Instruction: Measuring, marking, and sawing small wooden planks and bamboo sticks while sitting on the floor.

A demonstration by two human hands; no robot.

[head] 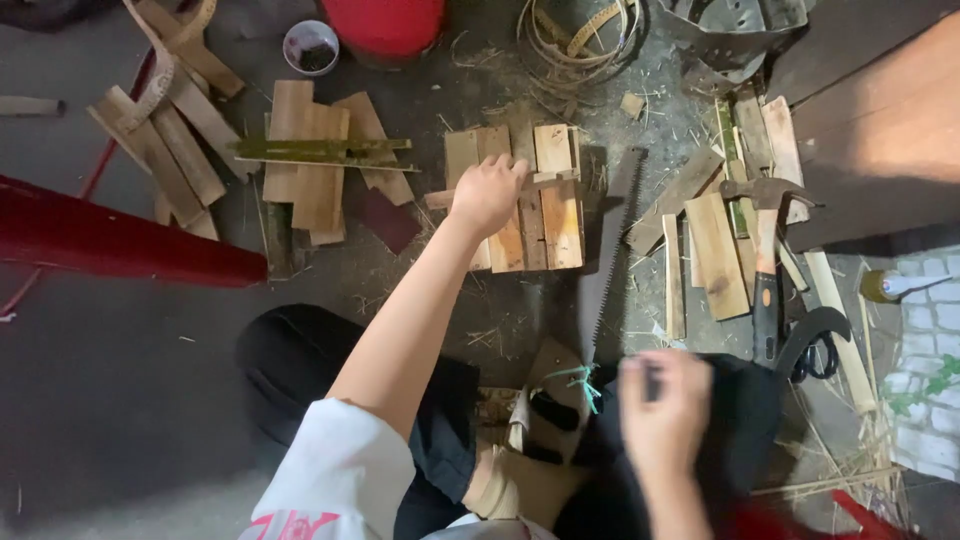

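My left hand reaches forward and rests on a small panel of wooden slats lying on the grey floor, fingers curled over a thin cross strip. My right hand is near my lap, blurred, with fingers closed around a small dark object that I cannot identify. A long saw blade lies just right of the slat panel, its handle end with green string near my right hand.
Loose wooden slats with green bamboo strips lie left. More planks, a hammer and scissors lie right. A red bucket, small cup, coiled strips and a red bar surround the spot.
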